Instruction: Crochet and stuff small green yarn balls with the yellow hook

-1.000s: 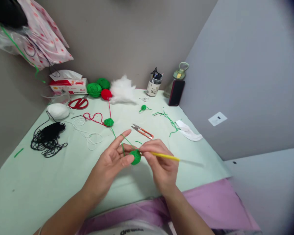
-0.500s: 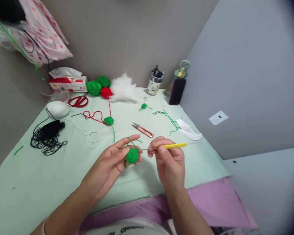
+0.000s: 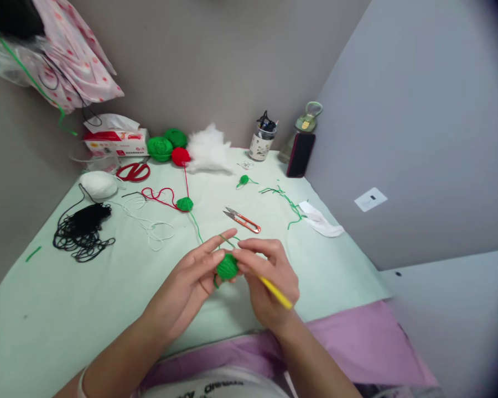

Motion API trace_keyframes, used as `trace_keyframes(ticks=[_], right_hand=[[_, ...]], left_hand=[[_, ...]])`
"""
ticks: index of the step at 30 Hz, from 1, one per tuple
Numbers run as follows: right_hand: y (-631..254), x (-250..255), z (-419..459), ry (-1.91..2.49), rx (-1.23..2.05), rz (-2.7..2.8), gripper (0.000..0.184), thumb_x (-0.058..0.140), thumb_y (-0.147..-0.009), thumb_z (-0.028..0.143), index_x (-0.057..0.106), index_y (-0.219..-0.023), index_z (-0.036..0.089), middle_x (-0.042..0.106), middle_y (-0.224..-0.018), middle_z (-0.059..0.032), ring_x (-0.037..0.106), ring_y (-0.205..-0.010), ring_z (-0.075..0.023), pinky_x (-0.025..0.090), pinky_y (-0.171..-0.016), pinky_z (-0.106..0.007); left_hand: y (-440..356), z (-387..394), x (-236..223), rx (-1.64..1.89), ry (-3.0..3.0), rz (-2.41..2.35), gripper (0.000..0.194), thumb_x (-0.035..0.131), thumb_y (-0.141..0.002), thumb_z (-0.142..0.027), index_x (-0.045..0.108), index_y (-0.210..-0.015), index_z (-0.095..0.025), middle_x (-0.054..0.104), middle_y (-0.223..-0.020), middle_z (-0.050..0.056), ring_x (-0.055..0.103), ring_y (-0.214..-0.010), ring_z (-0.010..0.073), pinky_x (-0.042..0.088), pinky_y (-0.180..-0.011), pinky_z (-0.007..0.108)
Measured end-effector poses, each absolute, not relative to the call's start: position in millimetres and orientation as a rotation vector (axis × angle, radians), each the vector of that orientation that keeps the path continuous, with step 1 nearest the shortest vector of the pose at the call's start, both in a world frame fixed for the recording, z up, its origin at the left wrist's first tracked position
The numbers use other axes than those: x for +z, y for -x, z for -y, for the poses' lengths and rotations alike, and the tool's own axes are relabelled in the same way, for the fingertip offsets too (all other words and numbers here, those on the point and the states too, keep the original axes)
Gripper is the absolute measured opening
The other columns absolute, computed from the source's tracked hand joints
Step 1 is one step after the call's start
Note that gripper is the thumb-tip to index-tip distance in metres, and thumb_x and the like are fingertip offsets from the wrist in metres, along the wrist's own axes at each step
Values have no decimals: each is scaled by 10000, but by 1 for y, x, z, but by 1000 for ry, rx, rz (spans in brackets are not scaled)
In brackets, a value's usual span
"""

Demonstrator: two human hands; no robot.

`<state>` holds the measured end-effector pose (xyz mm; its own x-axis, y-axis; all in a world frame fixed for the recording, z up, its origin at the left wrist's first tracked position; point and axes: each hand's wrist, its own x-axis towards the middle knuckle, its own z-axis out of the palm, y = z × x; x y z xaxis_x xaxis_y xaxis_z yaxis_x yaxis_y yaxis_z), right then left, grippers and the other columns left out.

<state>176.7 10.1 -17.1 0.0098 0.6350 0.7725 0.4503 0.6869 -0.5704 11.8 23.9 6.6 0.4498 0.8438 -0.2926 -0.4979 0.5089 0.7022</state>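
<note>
Between thumb and fingers, my left hand (image 3: 191, 279) pinches a small green crochet piece (image 3: 227, 267), with green yarn looped over its raised index finger. My right hand (image 3: 271, 279) grips a crochet hook by its yellow handle (image 3: 277, 293), which slants down to the right. Its fingertips press against the right side of the green piece and hide the hook's tip. A small green yarn ball (image 3: 185, 204) lies beyond my left hand, its strand leading toward that hand. Orange-handled thread snips (image 3: 243, 219) rest on the table just past my fingers.
At left are black yarn (image 3: 83, 232), a white yarn ball (image 3: 98, 184) and red scissors (image 3: 134, 171). Behind stand a tissue box (image 3: 118, 142), a red yarn ball (image 3: 180, 157), white stuffing (image 3: 211, 150) and a pen cup (image 3: 262, 142). A phone (image 3: 301, 155) leans on a bottle (image 3: 308, 118) at right.
My right hand has come left against the green piece, and the hook's handle has swung from nearly level to slanting down toward me. The left hand has barely shifted.
</note>
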Motion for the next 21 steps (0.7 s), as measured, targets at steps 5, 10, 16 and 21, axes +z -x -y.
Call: trace_keyframes(ticks=[5,10,16,21], right_hand=[[-186,-11,-16,784,855,1217,151,651,-981,234,800,-984,262,720,-827,-27,632,-719,-158,527,-659,-312],[-178,-12,-16,776,933,1236,153,668,-975,247,814,-1000,285,752,-921,-39,671,-858,-183,544,-712,-318],[-171,-14,-16,814,796,1313,190,658,-980,201,808,-1042,301,777,-939,-29,678,-893,-183,557,-758,-323],[-173,-13,-15,814,782,1350,205,656,-978,185,803,-1064,300,771,-954,-37,681,-900,-188,567,-748,-329]], left_hand=[[-8,-28,8,861,-525,-594,359,710,-913,-257,749,-1254,-150,752,-917,73,669,-837,168,487,-779,269],[-12,-30,7,886,-638,-600,395,720,-913,-258,719,-1308,-251,753,-1080,37,659,-990,175,451,-956,301],[-10,-28,4,873,-750,-715,481,737,-906,-321,660,-1381,-317,729,-1096,15,593,-1065,198,388,-977,323],[-11,-28,8,885,-724,-716,487,766,-886,-312,670,-1363,-299,706,-1024,9,610,-1002,178,432,-946,310]])
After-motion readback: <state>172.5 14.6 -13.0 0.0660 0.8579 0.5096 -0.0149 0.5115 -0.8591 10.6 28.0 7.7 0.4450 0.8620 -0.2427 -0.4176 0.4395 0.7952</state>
